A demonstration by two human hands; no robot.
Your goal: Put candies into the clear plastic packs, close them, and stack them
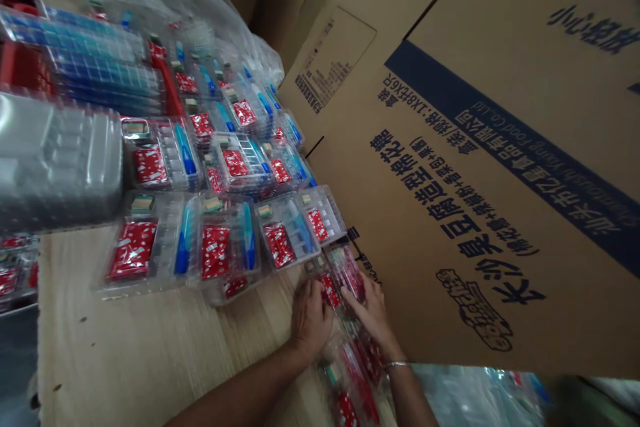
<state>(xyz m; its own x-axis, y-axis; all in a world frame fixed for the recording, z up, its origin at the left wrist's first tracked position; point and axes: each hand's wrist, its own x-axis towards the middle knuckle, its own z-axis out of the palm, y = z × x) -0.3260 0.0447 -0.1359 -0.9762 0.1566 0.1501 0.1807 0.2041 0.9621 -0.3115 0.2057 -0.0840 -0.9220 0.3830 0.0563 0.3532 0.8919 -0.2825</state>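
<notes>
Both of my hands rest on a clear plastic pack (340, 277) with a red packet inside, lying on the wooden table (150, 353) beside a big cardboard box. My left hand (310, 317) has its fingers curled on the pack's left side. My right hand (373, 310), with a bracelet at the wrist, presses its fingers on the pack's right side. More of the same packs (355, 373) lie under my forearms.
Rows of clear packs (220, 213) with red packets and blue pens cover the table ahead. A stack of empty clear trays (55, 160) stands at left. A large printed cardboard box (475, 167) walls off the right side. Plastic bags lie behind.
</notes>
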